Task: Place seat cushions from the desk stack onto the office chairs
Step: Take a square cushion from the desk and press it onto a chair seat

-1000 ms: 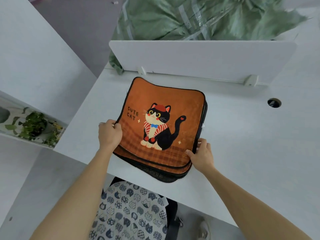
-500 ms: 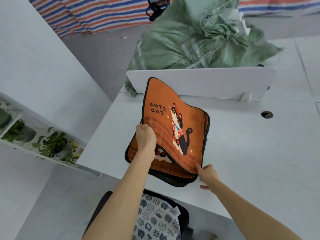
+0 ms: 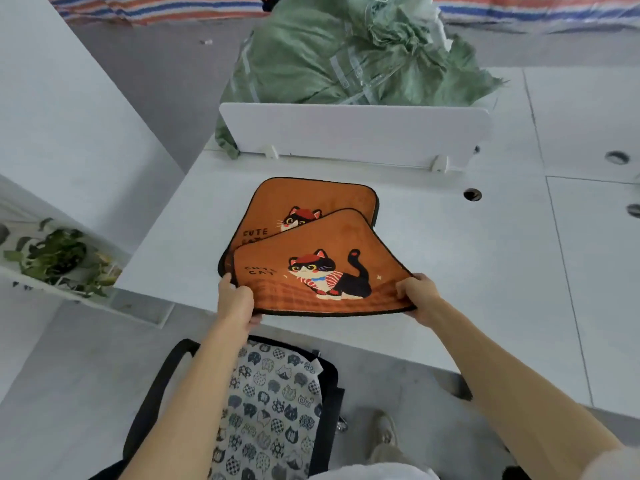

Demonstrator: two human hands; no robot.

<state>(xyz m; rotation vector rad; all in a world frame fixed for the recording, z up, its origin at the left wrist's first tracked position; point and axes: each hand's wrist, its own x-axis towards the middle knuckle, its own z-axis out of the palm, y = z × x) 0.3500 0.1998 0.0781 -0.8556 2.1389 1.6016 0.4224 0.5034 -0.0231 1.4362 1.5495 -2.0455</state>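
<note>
An orange seat cushion [image 3: 332,251] printed with a black cat is lifted off the stack, its near edge raised over the desk's front edge. My left hand [image 3: 239,299] grips its near left corner and my right hand [image 3: 417,292] grips its near right corner. Beneath it, the stack of matching orange cushions [image 3: 311,199] lies flat on the white desk [image 3: 467,271]. Below the desk stands a black office chair [image 3: 329,379] with a white cat-patterned cushion [image 3: 273,410] lying on its seat.
A white divider panel [image 3: 353,129] stands along the desk's back edge, with a large green sack [image 3: 346,53] behind it. Cable holes [image 3: 472,194] dot the desk at right. A shelf with a potted plant [image 3: 59,254] is at left. My shoe [image 3: 384,434] is on the floor.
The top cushion, tilted up on edge half a second ago, now lies flatter and is pulled toward me off the stack. My right hand moved from the stack's corner to gripping the cushion.
</note>
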